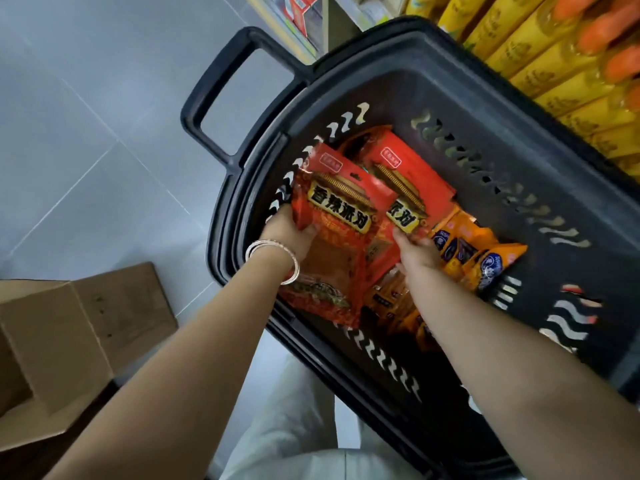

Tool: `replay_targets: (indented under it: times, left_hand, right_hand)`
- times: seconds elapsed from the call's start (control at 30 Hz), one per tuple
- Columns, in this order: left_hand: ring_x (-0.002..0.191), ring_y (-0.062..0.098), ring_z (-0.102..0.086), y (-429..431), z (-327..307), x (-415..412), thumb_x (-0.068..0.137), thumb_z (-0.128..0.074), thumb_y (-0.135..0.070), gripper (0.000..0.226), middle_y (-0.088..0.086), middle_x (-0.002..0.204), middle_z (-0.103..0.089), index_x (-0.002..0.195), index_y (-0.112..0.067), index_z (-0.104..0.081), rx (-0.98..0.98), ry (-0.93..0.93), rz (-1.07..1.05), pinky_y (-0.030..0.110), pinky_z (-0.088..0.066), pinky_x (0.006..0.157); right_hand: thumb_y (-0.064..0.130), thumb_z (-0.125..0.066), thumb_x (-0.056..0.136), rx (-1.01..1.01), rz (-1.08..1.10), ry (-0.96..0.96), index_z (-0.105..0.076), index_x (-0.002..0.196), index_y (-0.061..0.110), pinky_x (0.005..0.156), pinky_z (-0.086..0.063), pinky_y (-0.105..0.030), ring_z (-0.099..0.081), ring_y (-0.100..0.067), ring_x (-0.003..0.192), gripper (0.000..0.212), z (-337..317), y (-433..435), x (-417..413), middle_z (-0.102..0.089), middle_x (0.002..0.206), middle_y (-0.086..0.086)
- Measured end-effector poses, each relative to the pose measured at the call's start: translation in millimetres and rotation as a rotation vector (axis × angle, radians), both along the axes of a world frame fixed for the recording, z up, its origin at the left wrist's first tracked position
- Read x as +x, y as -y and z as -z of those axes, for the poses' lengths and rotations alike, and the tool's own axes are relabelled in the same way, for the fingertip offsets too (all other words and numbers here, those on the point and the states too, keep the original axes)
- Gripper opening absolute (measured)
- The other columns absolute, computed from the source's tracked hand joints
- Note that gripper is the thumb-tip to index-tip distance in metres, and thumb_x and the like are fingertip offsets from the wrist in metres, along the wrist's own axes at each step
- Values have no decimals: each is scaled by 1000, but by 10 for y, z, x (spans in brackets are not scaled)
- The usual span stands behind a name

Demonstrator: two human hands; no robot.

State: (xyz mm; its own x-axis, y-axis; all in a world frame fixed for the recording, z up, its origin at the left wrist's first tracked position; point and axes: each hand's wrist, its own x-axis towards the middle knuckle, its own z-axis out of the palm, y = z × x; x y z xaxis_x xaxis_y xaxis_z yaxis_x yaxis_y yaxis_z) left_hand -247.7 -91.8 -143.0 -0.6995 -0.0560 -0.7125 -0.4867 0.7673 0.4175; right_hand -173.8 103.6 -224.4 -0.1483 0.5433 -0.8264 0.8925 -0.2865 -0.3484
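Note:
A black plastic shopping basket point(485, 109) stands on the floor below me. Inside it, my left hand point(287, 233), with silver bangles on the wrist, grips the left edge of a red snack bag point(341, 216) printed with black and yellow characters. My right hand point(417, 251) holds a second red snack bag point(412, 178) of the same kind, partly tucked behind the first. Several orange snack packets point(485, 258) lie in the basket under and to the right of my right hand.
The basket's black handle point(221, 88) sticks out over the grey tiled floor point(86, 133). An open cardboard box point(69, 337) sits at the lower left. Shelves of yellow bottles with orange caps point(561, 46) run along the upper right.

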Motion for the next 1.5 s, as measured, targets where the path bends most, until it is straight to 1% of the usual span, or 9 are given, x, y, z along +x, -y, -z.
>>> replay_targets:
  times: [0.13, 0.23, 0.47, 0.57, 0.73, 1.0, 1.17, 1.37, 1.5]
  left_hand:
    - [96, 25, -58, -15, -112, -17, 87, -62, -33, 31, 0, 98, -60, 113, -16, -56, 108, 35, -67, 29, -44, 80]
    - [92, 22, -61, -17, -303, -37, 85, -65, -28, 17, -2, 97, -63, 100, -26, -58, 205, -7, -132, 35, -51, 84]
    - [88, 23, -65, -161, -1096, 28, 84, -65, -29, 8, -7, 82, -66, 78, -31, -60, 406, -106, -150, 35, -51, 84]
    - [103, 25, -59, -279, -1431, 237, 87, -55, -52, 30, -7, 91, -64, 99, -25, -60, 406, -175, -48, 28, -39, 85]
    - [122, 30, -46, -516, -2000, 718, 93, -37, -55, 64, 15, 132, -53, 132, -5, -49, 414, -322, 112, 23, -27, 78]
    - [74, 5, -61, -1256, -3107, 1869, 90, -55, -42, 30, -2, 78, -66, 82, -16, -65, 710, -616, 318, 23, -44, 68]
    - [81, 17, -59, -1821, -3780, 2665, 91, -58, -29, 14, 1, 84, -65, 86, -16, -62, 924, -703, 355, 27, -46, 74]
    - [54, 0, -45, -2498, -4463, 3260, 89, -61, -20, 17, -10, 63, -52, 72, -22, -55, 1068, -793, 381, 7, -34, 48]
    - [62, 3, -52, -2973, -4852, 3415, 86, -62, -21, 4, -5, 73, -61, 84, -21, -64, 1177, -802, 402, 17, -41, 59]
  right_hand:
    - [20, -71, 84, 29, 132, -87, -47, 131, 14, 65, -54, -26, -60, -15, 77, 53, -255, -25, 246, -60, 112, -4]
    - [20, -69, 85, 67, 121, -133, -44, 135, 19, 81, -55, -36, -63, -22, 91, 56, -532, -64, 496, -61, 115, -3]
    - [56, -51, 90, 131, 242, -280, -58, 118, 24, 69, -49, -23, -62, -9, 76, 43, -1313, -42, 1042, -64, 89, 7]
    - [53, -42, 95, 311, 16, -359, -63, 107, 15, 84, -47, -36, -62, -16, 89, 46, -1705, -1, 1292, -62, 93, 3]
    - [30, -46, 99, 664, -39, -585, -66, 98, 17, 73, -35, -17, -48, 1, 78, 23, -2371, -120, 1790, -57, 83, 14]
    - [16, -43, 101, 991, 234, -857, -38, 67, 20, 61, -32, -13, -34, 0, 58, 34, -3565, -794, 3064, -37, 65, 5]
    - [13, -46, 99, 1129, 227, -886, -54, 81, -3, 65, -33, -13, -37, -5, 69, 24, -4220, -1254, 4011, -53, 77, -20]
    - [20, -46, 98, 1269, 300, -846, -44, 66, 13, 59, -21, -33, -35, -12, 59, 33, -4927, -1908, 4760, -41, 63, 2]
    - [26, -48, 97, 1322, 437, -920, -56, 80, -1, 57, -27, -30, -36, -6, 54, 33, -5345, -2418, 4924, -46, 67, -3]
